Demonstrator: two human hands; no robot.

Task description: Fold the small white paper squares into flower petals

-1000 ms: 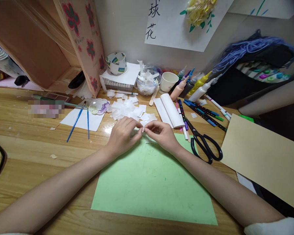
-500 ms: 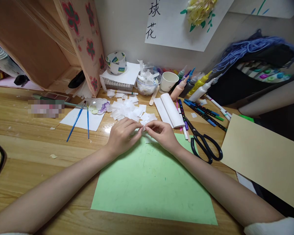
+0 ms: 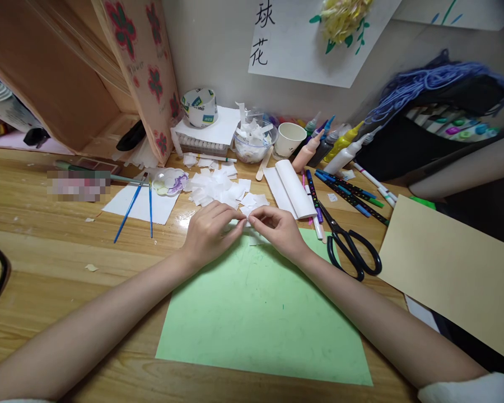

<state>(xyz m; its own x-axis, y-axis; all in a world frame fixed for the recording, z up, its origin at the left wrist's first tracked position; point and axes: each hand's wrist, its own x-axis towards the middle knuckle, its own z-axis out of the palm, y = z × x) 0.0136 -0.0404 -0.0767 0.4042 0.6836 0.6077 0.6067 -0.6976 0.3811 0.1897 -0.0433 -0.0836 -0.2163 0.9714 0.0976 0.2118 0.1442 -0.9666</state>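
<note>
My left hand and my right hand meet over the far edge of a green sheet. Both are closed in a pinch, fingertips nearly touching. Between them is a tiny bit of white paper, mostly hidden by the fingers. Just beyond lies a heap of torn white paper pieces. A white paper roll rests behind my right hand. Black-handled scissors lie to the right of that hand, overlapping the green sheet's corner.
Behind the heap stand a clear bowl of paper scraps, a paper cup and paint bottles. Markers lie at right, near a tan board. Blue paintbrushes and a palette are at left.
Almost nothing differs. My fingertips have shifted very slightly around the bit of white paper; both arms and the things on the table keep their places.
</note>
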